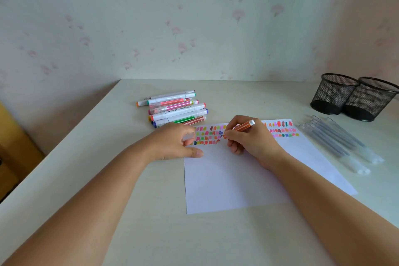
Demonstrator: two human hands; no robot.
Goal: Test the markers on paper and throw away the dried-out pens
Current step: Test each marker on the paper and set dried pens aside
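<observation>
A white sheet of paper (233, 179) lies on the table, its far edge covered with rows of small colour swatches (207, 135). My right hand (250, 138) grips an orange striped marker (241, 127), tip down on the paper among the swatches. My left hand (177, 142) rests on the paper's left corner, thumb flat, fingers loosely curled; whether they hold a cap is hidden. A pile of several markers (174, 108) lies just beyond my left hand.
Two black mesh pen cups (354, 97) stand at the back right of the table (86, 168). Several clear grey pens (339, 142) lie to the right of the paper. A wallpapered wall closes off the back.
</observation>
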